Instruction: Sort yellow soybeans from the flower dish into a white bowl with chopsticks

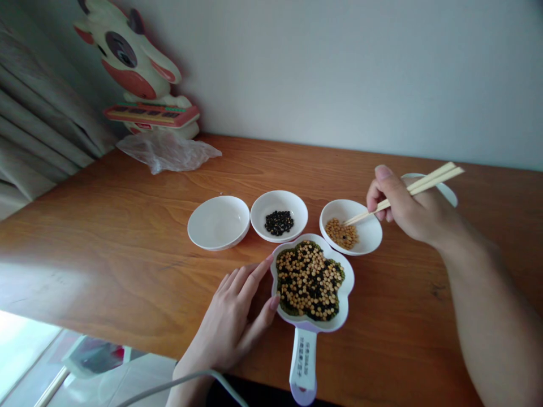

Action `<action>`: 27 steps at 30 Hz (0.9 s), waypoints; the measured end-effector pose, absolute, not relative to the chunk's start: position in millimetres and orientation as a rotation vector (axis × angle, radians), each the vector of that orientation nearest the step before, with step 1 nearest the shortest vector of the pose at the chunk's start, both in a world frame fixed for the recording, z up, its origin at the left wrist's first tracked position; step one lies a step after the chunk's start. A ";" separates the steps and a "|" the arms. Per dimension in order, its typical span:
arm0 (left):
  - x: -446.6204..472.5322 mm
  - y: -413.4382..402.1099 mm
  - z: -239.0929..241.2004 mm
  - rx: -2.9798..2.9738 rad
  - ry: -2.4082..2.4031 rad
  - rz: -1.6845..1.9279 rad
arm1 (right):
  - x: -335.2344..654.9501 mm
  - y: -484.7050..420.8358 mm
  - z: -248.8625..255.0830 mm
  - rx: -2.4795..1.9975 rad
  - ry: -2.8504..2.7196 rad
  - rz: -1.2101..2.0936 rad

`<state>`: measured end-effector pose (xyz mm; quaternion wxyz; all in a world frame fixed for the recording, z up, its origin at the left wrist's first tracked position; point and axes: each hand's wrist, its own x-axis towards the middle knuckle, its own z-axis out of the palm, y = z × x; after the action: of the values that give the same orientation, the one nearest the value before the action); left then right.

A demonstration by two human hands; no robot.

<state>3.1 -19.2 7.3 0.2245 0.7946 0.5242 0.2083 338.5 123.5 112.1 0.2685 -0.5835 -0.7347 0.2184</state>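
My right hand (403,203) is closed around a pair of wooden chopsticks (428,180). Their tips reach into a white bowl (370,234) of yellow soybeans (339,233), where one dark bean shows among them. With fingers spread, my left hand (237,308) rests its fingertips against the left rim of a flower-shaped, handled dish (348,282). Mixed yellow, black and green beans (309,277) fill that dish, and its labelled handle (303,356) points toward me. Behind the dish, a second white bowl (278,200) contains black beans (279,223).
Left of the black beans is an empty white bowl (218,222). Another pale rim (449,194) is partly hidden behind my right hand. A cow toy with a keyboard (148,116) and a crumpled plastic bag (169,151) sit at the back left. A grey cable (186,377) crosses my left wrist.
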 end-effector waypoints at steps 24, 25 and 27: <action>2.6 -19.8 6.4 2.181 1.454 0.570 | 337.5 110.4 120.0 -1.482 -2.041 0.675; 2.5 -19.9 6.4 2.182 1.457 0.573 | 336.9 110.0 120.8 -1.455 -2.036 0.697; 2.5 -20.1 6.3 2.183 1.459 0.576 | 333.3 108.4 123.7 -1.418 -2.036 0.724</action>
<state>2.5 -20.1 6.3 0.2249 0.7913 0.5288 0.2087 333.3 108.4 123.7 0.2749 -0.5276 -0.7574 0.2691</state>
